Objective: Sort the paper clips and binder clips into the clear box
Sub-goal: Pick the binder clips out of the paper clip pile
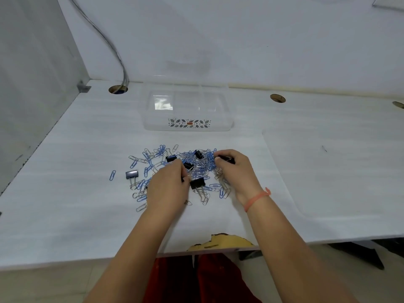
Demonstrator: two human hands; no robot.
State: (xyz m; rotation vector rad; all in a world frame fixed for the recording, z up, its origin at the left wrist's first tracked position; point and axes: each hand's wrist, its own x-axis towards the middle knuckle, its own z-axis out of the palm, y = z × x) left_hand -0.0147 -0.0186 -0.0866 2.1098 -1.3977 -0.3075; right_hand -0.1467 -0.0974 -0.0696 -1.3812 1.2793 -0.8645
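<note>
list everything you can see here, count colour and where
box: one, clear, back centre of the table, no clips seen in it
paper clips: many, blue and silver, heaped and scattered mid-table
binder clips: at least six, black, five in or beside the pile, one in the right hand
table: one, white
holes: three, round, along the table's back edge
cable: one, grey, down the wall into the left hole
wristband: one, orange, right wrist
left hand: fingers curled in the pile, what it holds unclear
right hand: grips a binder clip at the pile's right edge
</note>
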